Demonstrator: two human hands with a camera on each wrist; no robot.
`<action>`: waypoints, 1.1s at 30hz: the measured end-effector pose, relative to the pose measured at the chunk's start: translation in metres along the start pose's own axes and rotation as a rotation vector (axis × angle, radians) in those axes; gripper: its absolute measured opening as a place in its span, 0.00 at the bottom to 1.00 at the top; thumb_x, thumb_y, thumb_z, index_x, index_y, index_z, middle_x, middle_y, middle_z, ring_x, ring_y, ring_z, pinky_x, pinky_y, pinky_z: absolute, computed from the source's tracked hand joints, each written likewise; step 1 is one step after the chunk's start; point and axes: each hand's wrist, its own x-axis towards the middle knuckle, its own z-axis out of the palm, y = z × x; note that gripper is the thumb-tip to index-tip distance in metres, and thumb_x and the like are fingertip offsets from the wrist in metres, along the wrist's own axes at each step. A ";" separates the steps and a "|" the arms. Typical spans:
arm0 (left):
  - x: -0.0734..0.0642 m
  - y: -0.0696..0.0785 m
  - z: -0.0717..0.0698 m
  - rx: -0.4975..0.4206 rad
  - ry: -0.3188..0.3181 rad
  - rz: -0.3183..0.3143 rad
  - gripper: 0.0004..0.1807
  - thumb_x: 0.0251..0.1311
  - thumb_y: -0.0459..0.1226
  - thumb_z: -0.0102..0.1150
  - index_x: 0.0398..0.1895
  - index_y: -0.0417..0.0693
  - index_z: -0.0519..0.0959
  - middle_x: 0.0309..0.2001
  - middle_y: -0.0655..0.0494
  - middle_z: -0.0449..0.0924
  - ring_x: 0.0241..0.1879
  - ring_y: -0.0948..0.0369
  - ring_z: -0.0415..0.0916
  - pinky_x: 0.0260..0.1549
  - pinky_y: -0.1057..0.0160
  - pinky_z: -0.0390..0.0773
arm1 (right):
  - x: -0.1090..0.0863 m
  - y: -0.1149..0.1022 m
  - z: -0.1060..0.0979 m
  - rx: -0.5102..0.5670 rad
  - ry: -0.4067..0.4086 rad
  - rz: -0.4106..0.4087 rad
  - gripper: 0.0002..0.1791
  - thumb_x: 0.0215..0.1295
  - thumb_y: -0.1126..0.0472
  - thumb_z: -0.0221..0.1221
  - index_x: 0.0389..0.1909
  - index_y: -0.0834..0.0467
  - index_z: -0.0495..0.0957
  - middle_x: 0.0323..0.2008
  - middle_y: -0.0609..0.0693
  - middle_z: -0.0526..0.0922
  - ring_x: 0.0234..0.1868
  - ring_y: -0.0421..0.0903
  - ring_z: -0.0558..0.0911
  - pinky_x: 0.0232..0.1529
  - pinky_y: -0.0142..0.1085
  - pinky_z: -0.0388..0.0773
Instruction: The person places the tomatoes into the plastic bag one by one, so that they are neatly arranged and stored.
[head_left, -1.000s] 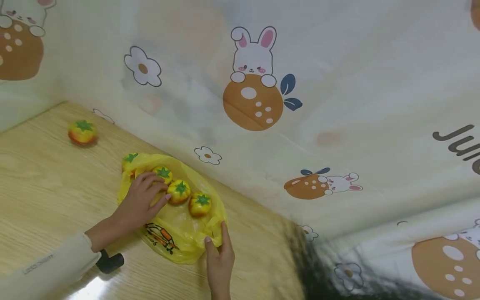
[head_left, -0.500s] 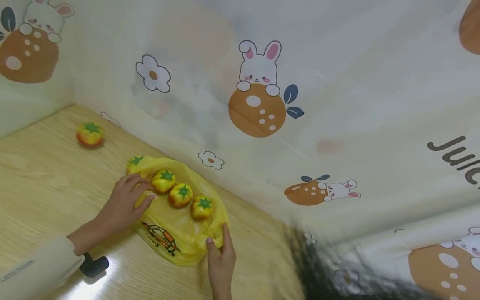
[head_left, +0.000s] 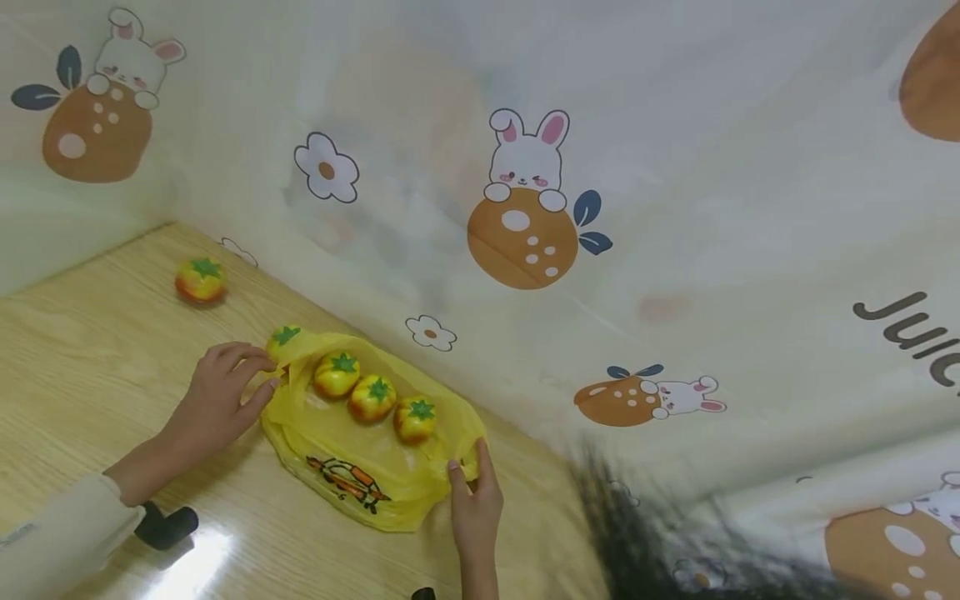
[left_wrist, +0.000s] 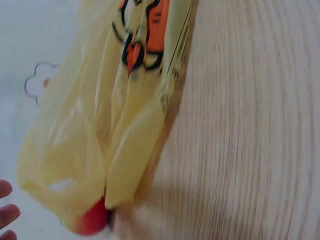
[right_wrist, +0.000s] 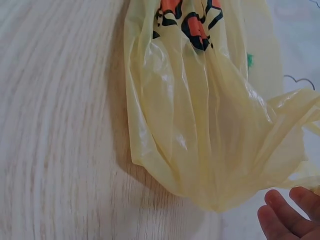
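Note:
A yellow plastic bag (head_left: 360, 483) with a black and orange print lies spread on the wooden surface, its mouth facing up. Three yellow-orange persimmon-like fruits with green leaf tops, the middle one (head_left: 372, 400) among them, sit in a row inside the mouth. At the bag's left rim my left hand (head_left: 217, 396) pinches the plastic between thumb and fingertips. My right hand (head_left: 477, 504) grips the right end, thumb in front and fingers behind. Another such fruit (head_left: 283, 337) is by the bag's far left corner, partly covered by the bag.
A lone fruit (head_left: 201, 281) stands farther back on the left of the wooden surface (head_left: 82, 342). Behind the bag rises a pale sheet (head_left: 420, 225) printed with rabbits and flowers. Dark blurred strands (head_left: 622, 525) cross the lower right.
My left hand has drawn back left from over the fruits to the bag's left rim. The bag mouth stands wider. The right hand keeps its grip; the whole view has shifted slightly.

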 end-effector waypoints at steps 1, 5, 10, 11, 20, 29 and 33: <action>0.000 -0.002 -0.002 -0.002 0.009 -0.004 0.09 0.44 0.29 0.64 0.31 0.39 0.77 0.38 0.43 0.75 0.44 0.43 0.67 0.44 0.42 0.62 | 0.001 0.000 -0.001 -0.006 0.004 0.002 0.33 0.63 0.48 0.56 0.67 0.52 0.60 0.63 0.53 0.68 0.44 0.43 0.77 0.39 0.37 0.77; 0.004 -0.015 -0.005 0.001 0.035 -0.002 0.10 0.43 0.26 0.64 0.31 0.36 0.77 0.37 0.42 0.75 0.42 0.44 0.68 0.44 0.43 0.62 | 0.002 0.002 -0.001 -0.006 0.019 0.004 0.33 0.63 0.49 0.56 0.67 0.53 0.60 0.62 0.53 0.70 0.24 0.35 0.68 0.24 0.29 0.71; 0.008 -0.031 0.001 0.030 -0.006 -0.041 0.13 0.44 0.25 0.64 0.36 0.35 0.75 0.39 0.38 0.73 0.42 0.40 0.67 0.40 0.42 0.62 | -0.001 0.005 0.001 -0.022 0.045 -0.015 0.34 0.62 0.50 0.58 0.66 0.56 0.61 0.60 0.55 0.72 0.25 0.38 0.72 0.24 0.30 0.74; 0.009 -0.034 0.003 0.030 -0.021 -0.054 0.15 0.44 0.25 0.65 0.38 0.34 0.75 0.40 0.36 0.72 0.42 0.39 0.66 0.39 0.41 0.62 | -0.002 0.006 0.002 -0.027 0.041 -0.017 0.34 0.62 0.50 0.58 0.66 0.56 0.61 0.60 0.55 0.72 0.29 0.42 0.76 0.28 0.32 0.76; 0.019 -0.059 0.018 -0.114 -0.206 -0.129 0.27 0.48 0.30 0.65 0.53 0.32 0.69 0.56 0.27 0.64 0.55 0.34 0.62 0.49 0.35 0.63 | -0.008 0.002 0.002 -0.034 -0.007 -0.039 0.36 0.62 0.47 0.56 0.68 0.55 0.58 0.66 0.54 0.63 0.65 0.53 0.65 0.57 0.51 0.70; 0.027 -0.068 0.028 -0.138 -0.370 -0.150 0.31 0.49 0.28 0.64 0.59 0.35 0.66 0.63 0.28 0.58 0.59 0.33 0.59 0.52 0.34 0.63 | -0.014 0.004 0.005 -0.014 -0.022 -0.020 0.37 0.61 0.47 0.57 0.68 0.54 0.57 0.65 0.55 0.64 0.61 0.52 0.70 0.54 0.47 0.74; 0.030 -0.064 0.032 -0.173 -0.377 -0.164 0.27 0.51 0.29 0.63 0.57 0.38 0.71 0.63 0.31 0.62 0.59 0.34 0.62 0.51 0.39 0.68 | -0.014 0.003 0.003 -0.011 -0.027 -0.011 0.36 0.62 0.48 0.57 0.68 0.54 0.57 0.65 0.55 0.64 0.61 0.51 0.71 0.54 0.47 0.74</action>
